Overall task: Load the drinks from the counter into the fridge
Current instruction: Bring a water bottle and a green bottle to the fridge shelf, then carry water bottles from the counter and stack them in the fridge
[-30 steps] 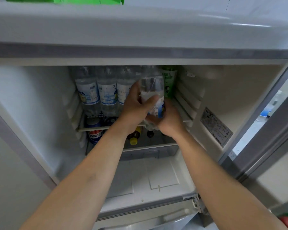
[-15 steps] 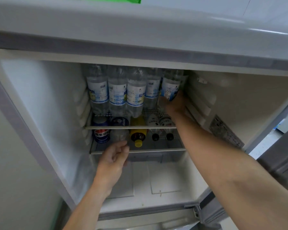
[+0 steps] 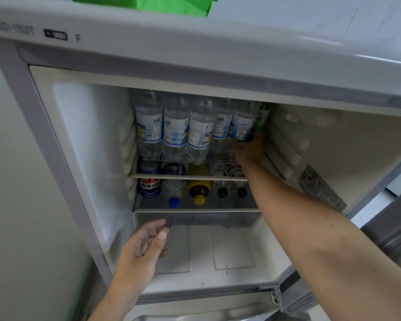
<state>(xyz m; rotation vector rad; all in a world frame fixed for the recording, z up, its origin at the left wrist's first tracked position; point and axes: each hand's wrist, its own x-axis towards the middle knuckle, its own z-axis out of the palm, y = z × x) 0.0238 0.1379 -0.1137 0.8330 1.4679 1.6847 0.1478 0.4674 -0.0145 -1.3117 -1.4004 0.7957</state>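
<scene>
The open fridge (image 3: 83, 144) holds a row of clear water bottles (image 3: 175, 128) with blue-white labels upright on the upper wire shelf (image 3: 188, 176). My right hand (image 3: 250, 150) reaches deep to the right end of that row and grips the lower part of the rightmost bottle (image 3: 242, 127), which stands tilted against a green bottle (image 3: 263, 117). My left hand (image 3: 144, 249) hovers low at the front, fingers relaxed, holding nothing. Below the shelf lie a cola bottle (image 3: 149, 185), a blue-capped bottle (image 3: 174, 201), a yellow-capped bottle (image 3: 199, 193) and two black-capped ones (image 3: 232, 192).
A grey drawer front (image 3: 199, 220) sits under the lower shelf, with white floor panels (image 3: 232, 249) in front. A green box (image 3: 148, 4) rests on top of the fridge. The open door's edge (image 3: 394, 218) is at the right.
My left hand let go of the bottle and dropped to the fridge's lower front. My right hand pushed the bottle back into the right end of the row.
</scene>
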